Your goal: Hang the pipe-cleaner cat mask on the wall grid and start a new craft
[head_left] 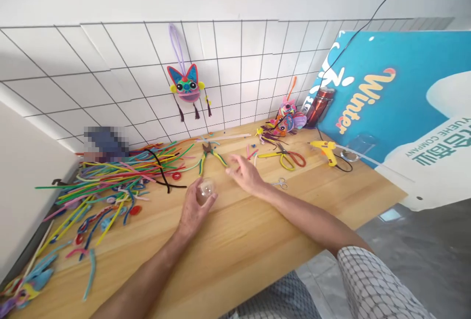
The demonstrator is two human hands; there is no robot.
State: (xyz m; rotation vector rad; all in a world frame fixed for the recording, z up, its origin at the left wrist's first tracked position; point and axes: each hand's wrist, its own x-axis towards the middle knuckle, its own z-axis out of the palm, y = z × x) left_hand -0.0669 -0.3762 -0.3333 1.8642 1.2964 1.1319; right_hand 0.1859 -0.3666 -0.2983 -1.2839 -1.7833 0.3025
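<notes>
Clear plastic ball (pixel 206 189) up front, gripped by the left hand (pixel 193 208): fingers closed round its lower half, thumb on the near side, low over the wooden surface (pixel 239 250). Right hand (pixel 245 172) just beside it, palm down, fingers spread and loose, holding nothing. Hovering just short of the pliers (pixel 209 154), green-and-yellow handles splayed toward the hands, jaws pointing at the wall. Looks like a reach for that tool.

Best taken from above by both handles at once, closing them in one squeeze rather than dragging one leg across the wood. Worth keeping the ball steady and light in the grip: smooth and round, likely to squirt out if pinched hard, or to roll if set down loose.

Mind the tangle of pipe cleaners (pixel 117 176) just left of the pliers, with one black strand lying close and easy to snag on the lift. Scissors (pixel 289 157) and small snips (pixel 281 183) farther right, glue gun (pixel 327 149) beyond, all well apart from both hands. No need to cross over them.
</notes>
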